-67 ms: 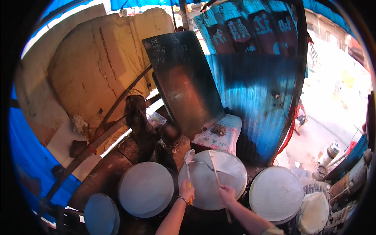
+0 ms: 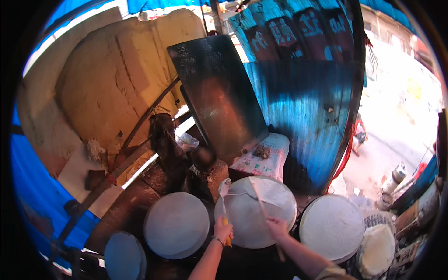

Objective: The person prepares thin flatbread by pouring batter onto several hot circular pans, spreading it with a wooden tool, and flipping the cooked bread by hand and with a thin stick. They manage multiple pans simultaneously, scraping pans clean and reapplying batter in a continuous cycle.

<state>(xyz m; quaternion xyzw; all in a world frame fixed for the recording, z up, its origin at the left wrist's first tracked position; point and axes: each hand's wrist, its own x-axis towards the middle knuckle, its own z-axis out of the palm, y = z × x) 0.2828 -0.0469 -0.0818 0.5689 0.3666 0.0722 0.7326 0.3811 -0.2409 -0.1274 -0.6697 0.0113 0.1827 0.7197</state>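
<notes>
Below the middle of the view lies a round griddle point(image 2: 247, 231) covered with a whitish layer. My left hand point(image 2: 223, 229) is closed round the yellow handle of a metal spatula point(image 2: 224, 205). The spatula's rounded head reaches the griddle's far left rim. My right hand point(image 2: 278, 228) grips a thin wooden stick point(image 2: 258, 196), which slants across the griddle to its far rim and sticks out below the hand. Beside the stick runs a curved edge of a thin pale sheet point(image 2: 270, 198) on the griddle; whether the sheet is attached to the stick cannot be told.
Pale round discs stand left point(image 2: 177, 226) and right point(image 2: 331, 228) of the griddle. A bluish disc point(image 2: 122, 256) is far left, and a stack of pale round sheets point(image 2: 377, 249) far right. Behind are a cloth-covered stand point(image 2: 275, 151), a dark board point(image 2: 219, 102) and blue corrugated panels point(image 2: 303, 107).
My right hand and the stick have moved slightly right and away from me. The pale sheet's curved edge beside the stick has changed shape. The whole view has shifted slightly.
</notes>
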